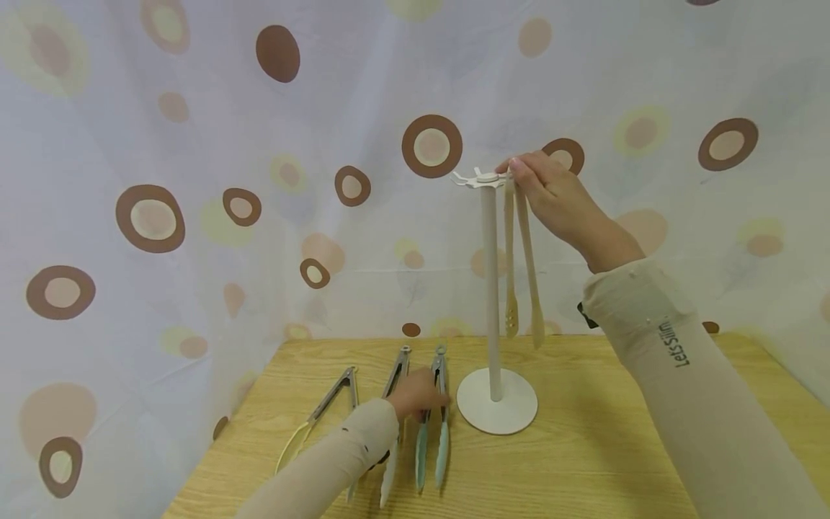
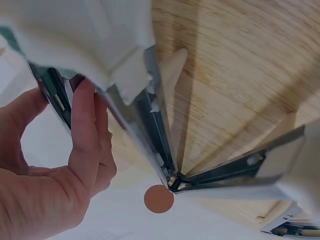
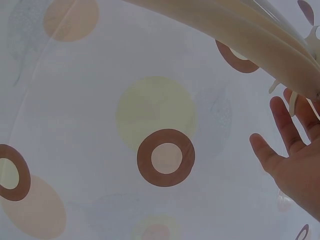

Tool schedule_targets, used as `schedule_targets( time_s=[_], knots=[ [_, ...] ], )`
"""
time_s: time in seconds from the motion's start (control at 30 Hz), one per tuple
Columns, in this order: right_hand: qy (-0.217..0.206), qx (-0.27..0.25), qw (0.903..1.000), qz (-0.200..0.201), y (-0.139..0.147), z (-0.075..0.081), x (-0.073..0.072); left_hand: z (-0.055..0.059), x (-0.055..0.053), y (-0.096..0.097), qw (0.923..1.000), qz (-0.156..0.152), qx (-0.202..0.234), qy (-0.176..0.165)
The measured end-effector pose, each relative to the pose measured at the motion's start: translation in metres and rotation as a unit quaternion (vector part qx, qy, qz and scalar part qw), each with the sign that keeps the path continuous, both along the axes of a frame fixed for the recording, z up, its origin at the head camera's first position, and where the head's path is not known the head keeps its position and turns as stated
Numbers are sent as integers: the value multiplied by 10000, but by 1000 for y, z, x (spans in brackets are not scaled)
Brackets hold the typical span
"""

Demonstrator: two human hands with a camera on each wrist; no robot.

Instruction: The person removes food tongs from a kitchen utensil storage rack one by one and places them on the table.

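My right hand (image 1: pixel 551 198) is up at the top of a white stand (image 1: pixel 493 288) with hooked arms. Between its thumb and fingers is the upper end of beige tongs (image 1: pixel 533 288), whose two arms dangle beside the pole, one tip slotted. The other fingers of that hand (image 3: pixel 295 155) spread out near the hooks in the right wrist view. Down on the table, my left hand (image 1: pixel 418 395) grips the metal arms of mint-tipped tongs (image 1: pixel 443 454). Close to its left lie pale-tipped tongs (image 1: pixel 389 472), their hinge end (image 2: pixel 175 184) showing in the left wrist view.
Yellow-tipped tongs (image 1: pixel 295 440) lie spread at the left, partly behind my left sleeve (image 1: pixel 344 458). The stand's round base (image 1: pixel 512 414) rests on the wooden table (image 1: pixel 583 447). A curtain with circles (image 1: pixel 194 303) hangs behind and at the left.
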State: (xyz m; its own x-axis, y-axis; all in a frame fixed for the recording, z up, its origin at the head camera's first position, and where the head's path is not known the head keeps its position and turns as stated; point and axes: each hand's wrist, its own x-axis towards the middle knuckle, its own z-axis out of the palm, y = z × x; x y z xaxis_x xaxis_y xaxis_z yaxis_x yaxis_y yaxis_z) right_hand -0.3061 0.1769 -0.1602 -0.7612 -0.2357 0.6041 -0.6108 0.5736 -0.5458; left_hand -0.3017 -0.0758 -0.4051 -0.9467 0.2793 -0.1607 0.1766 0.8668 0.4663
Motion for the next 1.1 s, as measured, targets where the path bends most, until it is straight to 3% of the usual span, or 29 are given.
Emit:
schedule_targets(
  time_s=[0.43, 0.7, 1.1],
  knots=[
    [-42, 40, 10000, 14, 0, 1, 3, 0, 2, 3, 9996, 50, 150, -233],
    [-6, -5, 10000, 15, 0, 0, 3, -6, -2, 3, 9997, -123, -201, -96],
    [188, -63, 9998, 59, -2, -3, 2, -10, -2, 3, 9996, -95, -279, -38]
  ],
)
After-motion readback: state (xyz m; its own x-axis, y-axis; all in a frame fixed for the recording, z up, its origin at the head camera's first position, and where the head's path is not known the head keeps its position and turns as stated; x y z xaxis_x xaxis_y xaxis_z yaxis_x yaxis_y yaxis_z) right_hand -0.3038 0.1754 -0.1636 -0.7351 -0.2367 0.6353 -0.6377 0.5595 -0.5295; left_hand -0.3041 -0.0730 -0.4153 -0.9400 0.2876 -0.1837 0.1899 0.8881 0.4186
